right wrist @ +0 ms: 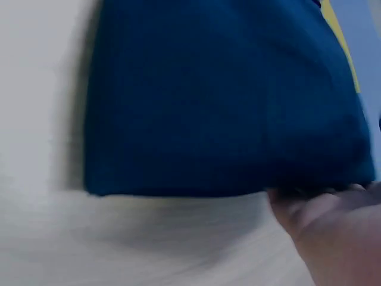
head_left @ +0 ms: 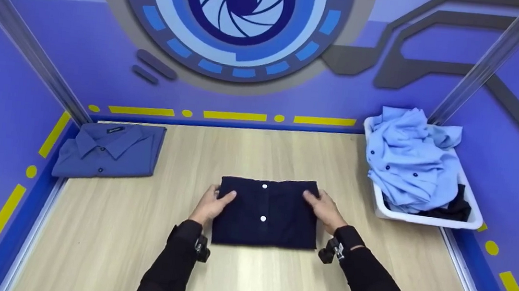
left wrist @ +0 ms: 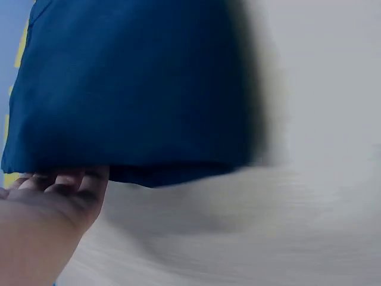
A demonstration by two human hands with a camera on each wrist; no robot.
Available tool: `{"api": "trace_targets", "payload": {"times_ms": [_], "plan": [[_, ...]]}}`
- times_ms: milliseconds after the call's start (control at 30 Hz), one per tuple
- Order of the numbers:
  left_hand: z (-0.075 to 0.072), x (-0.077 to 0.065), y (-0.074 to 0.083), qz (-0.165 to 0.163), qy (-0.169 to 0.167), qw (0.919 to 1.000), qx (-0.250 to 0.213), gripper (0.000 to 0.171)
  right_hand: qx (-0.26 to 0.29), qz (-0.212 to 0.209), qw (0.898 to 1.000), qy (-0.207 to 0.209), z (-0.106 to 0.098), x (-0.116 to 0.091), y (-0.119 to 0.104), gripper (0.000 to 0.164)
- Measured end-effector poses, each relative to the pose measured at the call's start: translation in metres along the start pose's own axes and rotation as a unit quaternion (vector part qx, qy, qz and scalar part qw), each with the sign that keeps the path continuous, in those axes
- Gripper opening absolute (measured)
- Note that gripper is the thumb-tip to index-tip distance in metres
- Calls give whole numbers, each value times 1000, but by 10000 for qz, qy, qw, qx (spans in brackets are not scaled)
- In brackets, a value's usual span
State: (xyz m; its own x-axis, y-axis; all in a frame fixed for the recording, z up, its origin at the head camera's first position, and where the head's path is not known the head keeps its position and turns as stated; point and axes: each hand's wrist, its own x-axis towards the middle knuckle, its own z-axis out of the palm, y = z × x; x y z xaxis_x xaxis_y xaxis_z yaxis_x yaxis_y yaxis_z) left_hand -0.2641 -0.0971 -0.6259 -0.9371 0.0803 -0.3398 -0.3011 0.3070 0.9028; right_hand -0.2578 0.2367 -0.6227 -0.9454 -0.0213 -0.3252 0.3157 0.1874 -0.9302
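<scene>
A folded navy shirt [head_left: 242, 216] with two white buttons is held level over the middle of the table. At its left edge my left hand [head_left: 213, 203] grips it, thumb on top and fingers underneath. My right hand [head_left: 326, 210] pinches the opposite edge the same way. In the left wrist view the fingers [left wrist: 77, 185] go under the cloth, and a shadow lies on the table below. The right wrist view shows the shirt's side [right wrist: 226, 119] with my right fingers tucked under its edge, their tips hidden.
A folded blue-purple collared shirt [head_left: 130, 156] lies at the back left of the wooden table [head_left: 245, 284]. At the right stands a white basket [head_left: 430, 221] heaped with a crumpled light blue shirt [head_left: 408, 151] and some black cloth [head_left: 453, 207]. Printed walls [head_left: 283, 104] border the table.
</scene>
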Motion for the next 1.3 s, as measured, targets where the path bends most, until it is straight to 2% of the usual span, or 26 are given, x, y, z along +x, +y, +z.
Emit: {"api": "trace_targets", "payload": {"times_ms": [167, 267, 433, 567, 633, 700, 733, 767, 833, 900, 967, 1033, 1067, 1100, 1133, 1167, 1200, 1300], "plan": [[-3, -6, -12, -268, -138, 9990, -339, 72, 323, 615, 9924, -1011, -8, -4, 15, 68], [-3, -9, -14, -324, -290, 9981, -432, 75, 363, 793, 9889, -1202, -11, -6, 21, 66], [-1, -12, -16, -306, -379, 9975, -510, 76, 183, 655, 9930, -963, -7, -10, 21, 59], [2, -11, -19, -130, -93, 9983, -558, 68, -296, 221, 9980, -505, -1, -14, 12, 52], [5, -10, -21, 86, 97, 9996, -253, 64, -627, -80, 9978, -197, 1, -13, 12, 54], [8, -12, -23, 394, 320, 9981, 357, 64, -1084, -541, 9926, -8, 2, -13, 14, 58], [9, -13, -24, 594, 446, 9942, 771, 65, -1316, -781, 9882, 75, 2, -14, 15, 64], [11, -14, -25, 832, 573, 9872, 1234, 67, -1588, -1004, 9821, 127, 3, -15, 17, 72], [14, -18, -27, 1360, 795, 9639, 2146, 72, -2375, -1577, 9580, 316, 4, -15, 26, 84], [17, -22, -27, 1953, 942, 9278, 3035, 72, -3072, -2060, 9277, 496, 6, -18, 28, 94], [19, -26, -25, 2549, 904, 8828, 3842, 68, -3737, -2500, 8907, 668, 10, -22, 28, 99], [22, -30, -22, 3013, 722, 8374, 4502, 64, -4258, -2920, 8537, 686, 15, -26, 26, 98], [23, -32, -21, 3169, 584, 8198, 4735, 62, -4458, -3113, 8372, 598, 17, -28, 26, 95], [25, -34, -19, 3248, 430, 8068, 4916, 60, -4645, -3288, 8210, 451, 19, -29, 25, 92], [26, -35, -19, 3299, 296, 7970, 5051, 58, -4790, -3434, 8075, 247, 21, -32, 25, 88], [28, -37, -19, 3273, 129, 7931, 5134, 55, -4912, -3524, 7966, 11, 22, -34, 25, 85], [30, -39, -19, 3211, -47, 7936, 5168, 54, -5003, -3562, 7888, -244, 24, -36, 26, 82], [34, -41, -24, 2973, -438, 7985, 5217, 60, -5251, -3410, 7748, -868, 26, -41, 30, 83]]}}
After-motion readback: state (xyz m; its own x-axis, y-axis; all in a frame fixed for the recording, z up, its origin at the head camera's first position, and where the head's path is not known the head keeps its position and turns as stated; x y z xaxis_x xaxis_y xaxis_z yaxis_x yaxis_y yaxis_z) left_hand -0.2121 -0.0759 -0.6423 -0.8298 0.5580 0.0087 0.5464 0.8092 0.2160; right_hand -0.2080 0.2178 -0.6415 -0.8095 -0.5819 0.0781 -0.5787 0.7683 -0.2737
